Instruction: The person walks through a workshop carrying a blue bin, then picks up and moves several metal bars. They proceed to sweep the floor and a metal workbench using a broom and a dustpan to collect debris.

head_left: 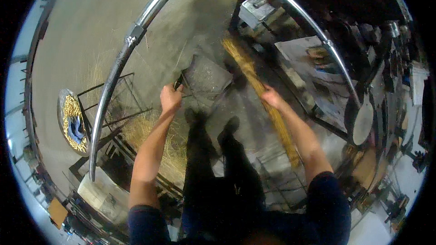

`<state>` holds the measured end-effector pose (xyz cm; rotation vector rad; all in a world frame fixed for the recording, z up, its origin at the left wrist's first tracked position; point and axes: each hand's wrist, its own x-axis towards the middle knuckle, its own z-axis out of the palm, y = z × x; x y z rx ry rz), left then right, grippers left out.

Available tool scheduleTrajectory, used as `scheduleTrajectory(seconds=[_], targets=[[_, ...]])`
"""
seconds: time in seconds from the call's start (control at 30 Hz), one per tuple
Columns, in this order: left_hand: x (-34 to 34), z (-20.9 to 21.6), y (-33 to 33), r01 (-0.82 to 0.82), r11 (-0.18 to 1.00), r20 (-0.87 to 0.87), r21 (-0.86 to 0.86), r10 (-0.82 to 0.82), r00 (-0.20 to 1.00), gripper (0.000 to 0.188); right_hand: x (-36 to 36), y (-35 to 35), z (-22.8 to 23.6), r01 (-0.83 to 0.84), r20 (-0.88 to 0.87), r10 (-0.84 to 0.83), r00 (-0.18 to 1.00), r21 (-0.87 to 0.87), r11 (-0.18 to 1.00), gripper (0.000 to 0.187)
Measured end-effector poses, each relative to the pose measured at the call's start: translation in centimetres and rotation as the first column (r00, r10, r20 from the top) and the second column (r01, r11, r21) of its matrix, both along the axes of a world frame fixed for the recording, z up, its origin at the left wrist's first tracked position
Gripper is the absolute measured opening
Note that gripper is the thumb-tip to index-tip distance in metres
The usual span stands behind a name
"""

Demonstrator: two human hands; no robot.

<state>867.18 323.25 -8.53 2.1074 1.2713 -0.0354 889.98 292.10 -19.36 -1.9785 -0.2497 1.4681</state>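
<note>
Right hand [272, 96] grips a bristly straw broom [259, 86]; left hand [170, 98] seemingly clenches a flat metal dustpan [205, 78]

The fisheye picture is dim at the middle and lower right, brighter over the pale concrete floor [91, 22] at upper left. A soft dark shadow falls on the floor near the top centre. Glare streaks the curved metal tube [119, 59], whose line bends with the lens. The rim goes black, with blown-out white patches at the lower corners. Detail is soft and slightly smeared throughout, worst toward the cluttered right edge.
</note>
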Motion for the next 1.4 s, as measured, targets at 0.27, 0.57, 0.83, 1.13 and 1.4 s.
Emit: scheduleTrajectory(seconds=[0.27, 0.57, 0.83, 1.13, 1.4], targets=[[-2.5, -3.2, 1.9, -0.092, 0.994, -0.205, -0.055, 0.079, 0.976, 0.032, 4.4, 15.7, -12.4, -0.238, 0.456, 0.188, 0.870, 0.053, 0.970, 0.025], [3.7, -3.3, 3.9, -0.041, 0.992, -0.266, -0.119, 0.008, 0.964, 0.029, 0.0, 19.5, -13.2, -0.868, 0.561, 0.809, 0.178, -0.297, 0.397, 0.018], [3.5, -2.9, 3.2, 0.045, 0.996, -0.095, -0.082, -0.053, 0.994, 0.031, -1.3, 6.1, 4.0, -0.459, 0.065, 0.461, 0.885, -0.047, 0.887, 0.064], [2.7, -2.7, 4.2, 0.120, 0.990, -0.212, -0.077, -0.134, 0.968, 0.019, -1.1, 5.4, -8.8, -0.845, 0.462, 0.825, 0.326, -0.250, 0.474, 0.026], [1.5, -3.1, 4.5, 0.305, 0.948, -0.417, -0.086, -0.313, 0.853, 0.021, -10.8, -0.7, -2.6, 0.248, -0.315, -0.180, 0.932, 0.189, 0.950, 0.066]])
